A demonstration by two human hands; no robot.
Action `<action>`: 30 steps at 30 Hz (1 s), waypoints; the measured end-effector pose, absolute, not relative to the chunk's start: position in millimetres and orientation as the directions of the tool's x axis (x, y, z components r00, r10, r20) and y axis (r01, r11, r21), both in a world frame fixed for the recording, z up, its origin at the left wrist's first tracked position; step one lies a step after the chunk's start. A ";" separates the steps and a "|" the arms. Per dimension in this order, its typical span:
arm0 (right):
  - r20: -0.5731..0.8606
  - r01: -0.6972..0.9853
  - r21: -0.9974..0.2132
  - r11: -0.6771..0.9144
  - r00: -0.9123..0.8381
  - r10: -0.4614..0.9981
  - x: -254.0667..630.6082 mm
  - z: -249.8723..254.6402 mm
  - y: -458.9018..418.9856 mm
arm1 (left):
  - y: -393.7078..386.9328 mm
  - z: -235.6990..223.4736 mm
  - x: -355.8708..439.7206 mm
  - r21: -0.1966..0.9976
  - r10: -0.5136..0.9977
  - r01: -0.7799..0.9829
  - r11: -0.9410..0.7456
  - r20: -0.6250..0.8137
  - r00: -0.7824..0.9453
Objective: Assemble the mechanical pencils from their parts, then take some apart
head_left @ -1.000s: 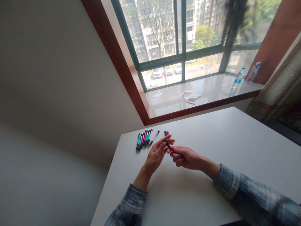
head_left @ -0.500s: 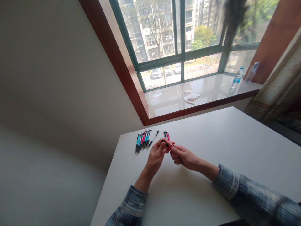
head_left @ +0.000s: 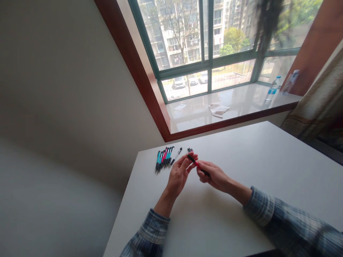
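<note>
A red-and-black pen (head_left: 197,164) is held at a slant over the table, its black front end up and to the left. My right hand (head_left: 214,175) is closed on its rear half, thumb and fingers pinching the red part. My left hand (head_left: 177,177) is curled about the black front end, which lies against its fingers near the thumb. Just beyond my left hand lies a white-and-black pen (head_left: 177,155) by itself. Left of that, several turquoise, red and black pens (head_left: 163,159) lie side by side in a row.
The white table (head_left: 230,221) has its left edge near the wall. More pens (head_left: 190,150) lie behind my fingertips, partly hidden. On the window sill beyond are a crumpled cloth (head_left: 218,110), a paper piece (head_left: 179,107) and two plastic bottles (head_left: 273,88). A curtain (head_left: 308,107) hangs at right.
The pen was mostly covered by my fingers half a second ago; now more of it shows, including a black section in my right hand. My hands have shifted slightly apart.
</note>
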State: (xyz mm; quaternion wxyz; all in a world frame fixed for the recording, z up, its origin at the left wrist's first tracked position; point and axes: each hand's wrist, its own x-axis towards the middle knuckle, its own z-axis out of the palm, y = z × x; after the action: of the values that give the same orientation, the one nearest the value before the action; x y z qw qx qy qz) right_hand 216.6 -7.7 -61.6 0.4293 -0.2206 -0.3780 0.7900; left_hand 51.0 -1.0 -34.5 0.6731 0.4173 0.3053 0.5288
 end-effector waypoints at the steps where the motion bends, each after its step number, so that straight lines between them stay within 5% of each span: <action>1: -0.023 -0.496 -0.796 -0.346 -0.547 0.837 217.8 -60.9 -7.3 | -0.4 -35.1 50.3 0.884 0.971 -0.461 0.080 0.035 0.237; 6: 0.035 -0.417 -0.870 -0.263 -0.585 0.810 216.7 -62.9 -7.7 | 1.3 -34.9 46.4 0.905 0.980 -0.425 -0.008 0.092 0.177; 16: 0.017 -0.482 -0.794 -0.372 -0.628 0.778 214.9 -65.1 -8.8 | 3.9 -35.3 40.0 0.924 0.965 -0.369 0.100 0.000 0.263; 23: 0.080 -0.398 -0.894 -0.204 -0.592 0.802 215.1 -67.5 -7.3 | 8.4 -42.1 39.4 0.951 0.989 -0.304 -0.053 0.092 0.115; 30: 0.017 -0.476 -0.820 -0.318 -0.576 0.818 215.8 -65.6 -6.9 | 7.5 -36.3 35.7 0.937 0.952 -0.332 0.110 -0.003 0.307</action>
State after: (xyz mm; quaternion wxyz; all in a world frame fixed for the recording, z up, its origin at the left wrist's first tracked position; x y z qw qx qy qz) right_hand 215.8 -6.9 -65.6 0.4120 -0.2061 -0.4139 0.7852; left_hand 35.7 7.5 -36.3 0.6646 0.4602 0.3367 0.4829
